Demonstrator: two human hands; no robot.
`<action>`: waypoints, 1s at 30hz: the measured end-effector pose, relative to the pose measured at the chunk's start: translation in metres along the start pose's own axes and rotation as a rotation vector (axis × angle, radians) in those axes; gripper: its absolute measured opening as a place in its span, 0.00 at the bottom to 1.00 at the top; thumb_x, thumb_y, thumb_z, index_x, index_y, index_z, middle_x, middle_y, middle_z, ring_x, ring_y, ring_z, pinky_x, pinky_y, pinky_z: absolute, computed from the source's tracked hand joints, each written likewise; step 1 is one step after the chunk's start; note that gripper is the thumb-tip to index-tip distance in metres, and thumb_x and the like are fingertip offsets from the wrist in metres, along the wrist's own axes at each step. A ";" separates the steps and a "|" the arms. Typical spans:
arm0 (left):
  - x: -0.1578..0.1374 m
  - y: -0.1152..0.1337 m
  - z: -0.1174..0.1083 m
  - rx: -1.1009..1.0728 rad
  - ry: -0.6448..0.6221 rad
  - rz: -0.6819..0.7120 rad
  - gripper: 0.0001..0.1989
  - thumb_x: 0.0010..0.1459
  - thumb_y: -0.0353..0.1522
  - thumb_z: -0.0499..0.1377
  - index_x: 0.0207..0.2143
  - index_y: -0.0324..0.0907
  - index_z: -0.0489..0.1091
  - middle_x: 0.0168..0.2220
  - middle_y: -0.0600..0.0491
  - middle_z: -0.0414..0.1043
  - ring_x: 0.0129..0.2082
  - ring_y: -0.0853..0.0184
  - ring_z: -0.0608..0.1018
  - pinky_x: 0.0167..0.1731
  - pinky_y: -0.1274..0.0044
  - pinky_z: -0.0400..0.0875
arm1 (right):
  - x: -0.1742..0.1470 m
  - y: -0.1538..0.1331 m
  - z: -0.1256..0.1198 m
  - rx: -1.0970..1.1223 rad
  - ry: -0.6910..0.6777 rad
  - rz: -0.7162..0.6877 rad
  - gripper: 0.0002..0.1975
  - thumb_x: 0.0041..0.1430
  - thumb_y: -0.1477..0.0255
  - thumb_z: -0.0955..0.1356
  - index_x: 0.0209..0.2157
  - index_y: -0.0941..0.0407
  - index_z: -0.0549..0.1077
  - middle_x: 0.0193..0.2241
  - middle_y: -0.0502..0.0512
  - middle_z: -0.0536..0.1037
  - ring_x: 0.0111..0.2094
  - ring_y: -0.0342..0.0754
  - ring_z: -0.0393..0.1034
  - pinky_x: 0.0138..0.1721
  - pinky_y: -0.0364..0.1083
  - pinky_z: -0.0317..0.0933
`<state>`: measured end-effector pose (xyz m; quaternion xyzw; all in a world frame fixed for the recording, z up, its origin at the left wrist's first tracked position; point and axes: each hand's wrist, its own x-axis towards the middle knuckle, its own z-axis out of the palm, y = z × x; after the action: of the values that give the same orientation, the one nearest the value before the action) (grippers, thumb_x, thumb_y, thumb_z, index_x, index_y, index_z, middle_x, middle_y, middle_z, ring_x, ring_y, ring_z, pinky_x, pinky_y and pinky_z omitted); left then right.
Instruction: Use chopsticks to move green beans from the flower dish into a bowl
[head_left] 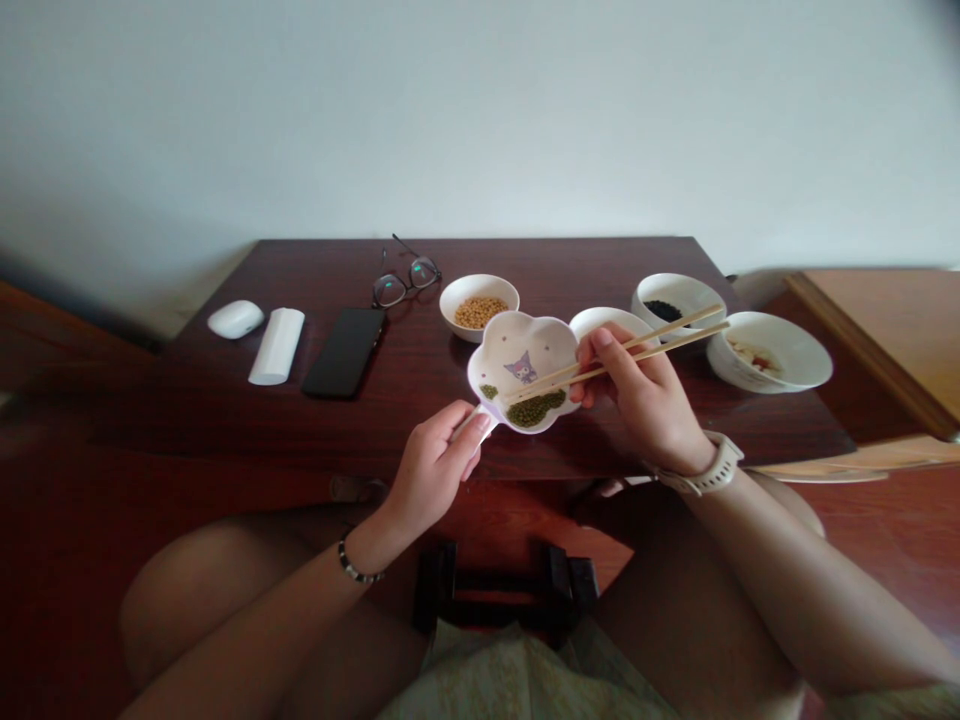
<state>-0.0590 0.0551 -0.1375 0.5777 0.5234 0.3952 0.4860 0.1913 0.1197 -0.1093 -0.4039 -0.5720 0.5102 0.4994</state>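
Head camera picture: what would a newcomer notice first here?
First, the flower-shaped dish with green beans, tilted above the table's near edge, held by the left hand. The right hand holds chopsticks whose tips reach into it. Behind stand white bowls, one with yellow beans.

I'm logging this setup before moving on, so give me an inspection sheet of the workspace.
Surface: dark wooden table, glossy.
Job's things: flower-shaped dish tilted, green beans pooled at its low edge; chopsticks reaching into it.
Clutter: bowl of yellow beans, bowl of black beans, white bowl, glasses, phone, white case, mouse.
Hands: left hand holds the dish's handle; right hand grips the chopsticks.
Cables: nothing seen.
Surroundings: white wall; lighter wooden furniture at right.
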 end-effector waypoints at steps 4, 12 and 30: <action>0.000 0.000 0.000 0.006 -0.001 -0.006 0.22 0.73 0.47 0.57 0.31 0.41 0.66 0.19 0.62 0.61 0.19 0.79 0.63 0.22 0.82 0.55 | 0.001 0.001 -0.001 0.014 0.034 -0.006 0.20 0.75 0.53 0.67 0.35 0.55 0.71 0.25 0.51 0.75 0.24 0.42 0.72 0.24 0.41 0.65; -0.001 0.000 0.000 0.017 -0.004 0.005 0.22 0.73 0.47 0.57 0.31 0.41 0.66 0.18 0.62 0.61 0.19 0.79 0.63 0.22 0.82 0.55 | -0.001 -0.002 0.001 -0.047 -0.053 0.013 0.21 0.76 0.53 0.65 0.36 0.55 0.71 0.23 0.51 0.77 0.24 0.42 0.72 0.25 0.41 0.65; -0.001 0.002 0.000 0.017 -0.006 -0.002 0.21 0.73 0.46 0.57 0.31 0.41 0.66 0.19 0.62 0.62 0.19 0.77 0.63 0.22 0.81 0.56 | -0.003 -0.005 0.001 -0.052 -0.088 0.044 0.22 0.75 0.51 0.66 0.36 0.55 0.72 0.24 0.51 0.77 0.25 0.42 0.72 0.26 0.42 0.66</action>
<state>-0.0588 0.0543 -0.1351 0.5826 0.5258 0.3884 0.4830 0.1910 0.1156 -0.1050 -0.4065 -0.5976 0.5230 0.4518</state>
